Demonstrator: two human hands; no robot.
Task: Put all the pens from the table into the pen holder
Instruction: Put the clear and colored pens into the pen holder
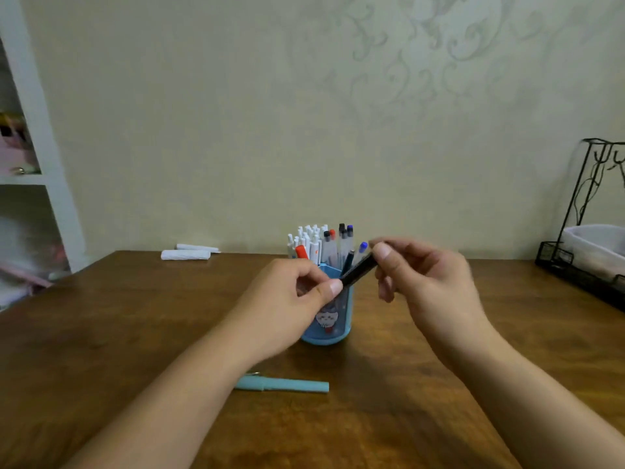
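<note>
A slim black plastic pen [359, 269] slants above the blue pen holder [341, 319], its ends pinched by left hand [291, 299] and right hand [429, 279] fingers.

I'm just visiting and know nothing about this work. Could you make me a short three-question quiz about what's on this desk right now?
1. True or false: both hands hold the black pen.
2. Which pen lies on the table, not yet put away? A) the teal pen B) a yellow pen C) a green pen
3. Fill in: the blue pen holder stands ___ the hands.

Key:
1. True: the left hand pinches its lower end and the right hand its upper end.
2. A; it lies near the left forearm.
3. Behind, already crowded with pens.
</note>
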